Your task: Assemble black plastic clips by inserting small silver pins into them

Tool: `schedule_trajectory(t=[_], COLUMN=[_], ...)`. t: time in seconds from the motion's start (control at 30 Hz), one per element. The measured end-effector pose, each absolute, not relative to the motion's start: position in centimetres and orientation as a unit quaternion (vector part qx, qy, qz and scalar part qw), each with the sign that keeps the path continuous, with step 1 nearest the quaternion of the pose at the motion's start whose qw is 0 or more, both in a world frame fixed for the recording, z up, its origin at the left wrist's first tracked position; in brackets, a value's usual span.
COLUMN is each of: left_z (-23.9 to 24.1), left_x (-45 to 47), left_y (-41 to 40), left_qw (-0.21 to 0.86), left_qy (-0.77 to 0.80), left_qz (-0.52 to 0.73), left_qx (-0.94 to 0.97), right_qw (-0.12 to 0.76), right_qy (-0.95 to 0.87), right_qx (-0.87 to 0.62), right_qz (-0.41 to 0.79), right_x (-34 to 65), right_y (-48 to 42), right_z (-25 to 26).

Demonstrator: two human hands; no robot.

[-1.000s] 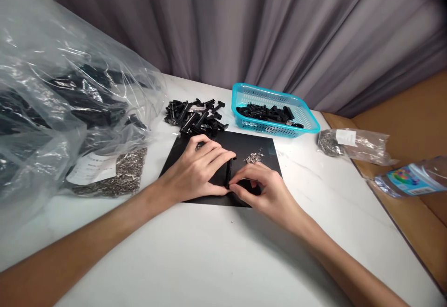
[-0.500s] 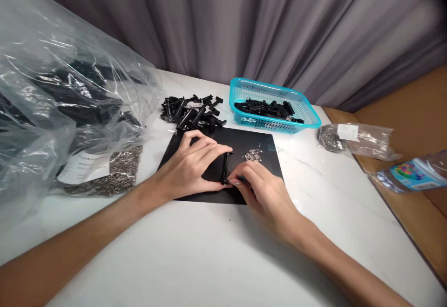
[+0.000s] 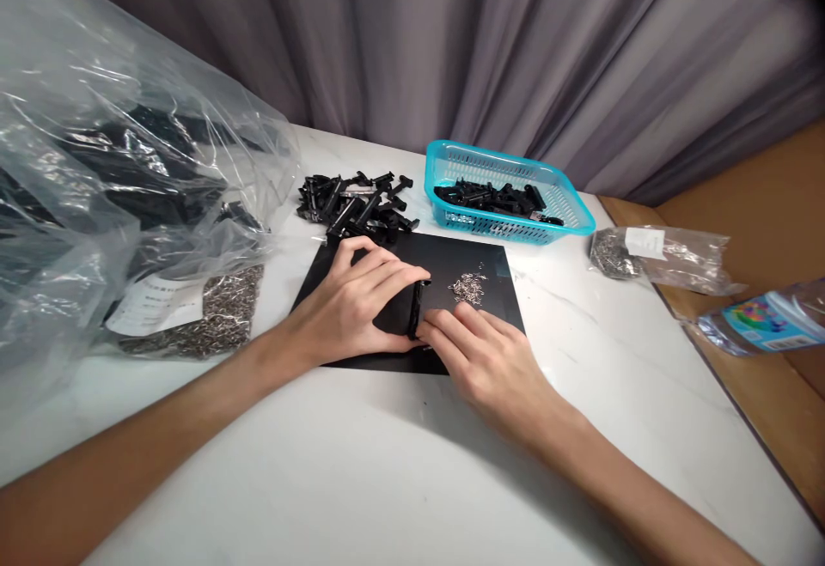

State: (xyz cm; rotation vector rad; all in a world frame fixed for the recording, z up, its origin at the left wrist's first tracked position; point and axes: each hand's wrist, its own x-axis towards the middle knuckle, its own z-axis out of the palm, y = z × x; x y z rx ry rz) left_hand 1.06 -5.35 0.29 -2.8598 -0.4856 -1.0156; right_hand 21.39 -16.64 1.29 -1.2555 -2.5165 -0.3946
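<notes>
Thumb and fingers of my left hand (image 3: 351,304) grip a narrow black plastic part (image 3: 416,308) by its two ends, over a black mat (image 3: 380,358). My right hand (image 3: 480,347) is closed, its fingertips against the lower end of that part. Whatever those fingertips pinch is hidden, though a tiny light speck shows beneath them. A small heap of shiny metal pins (image 3: 468,289) lies on the mat just beyond my right hand.
Behind the mat are a pile of black plastic parts (image 3: 354,205) and a blue basket (image 3: 577,214) holding similar ones. Bags of metal pieces lie left (image 3: 225,313) and right (image 3: 615,255). A large clear bag (image 3: 161,76) stands left, a bottle (image 3: 760,321) right.
My right hand has turned over more, its fingers now covering the lower end of the black part. The thin shiny piece seen at its fingertips is now hidden. My left hand stays put.
</notes>
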Motion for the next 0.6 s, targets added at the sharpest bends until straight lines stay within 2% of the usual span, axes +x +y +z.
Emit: schedule_trajectory(t=[0.27, 0.47, 0.6], left_z=[0.1, 0.4, 0.2], left_x=[1.2, 1.1, 1.0], left_y=[-5.4, -5.3, -5.2], left_qw=[0.036, 0.036, 0.027], left_qy=[-0.156, -0.158, -0.162], left_qz=[-0.335, -0.325, -0.329], left_qx=[-0.929, -0.932, -0.93], right_qw=[0.154, 0.321, 0.375], right_qy=[-0.889, -0.793, -0.73], right_qx=[-0.423, -0.483, -0.478], right_qz=[-0.088, 0.188, 0.314], right_x=[21.6, 21.9, 22.1], right_y=[-16.6, -15.8, -15.3], right_z=[1.2, 0.6, 0.5])
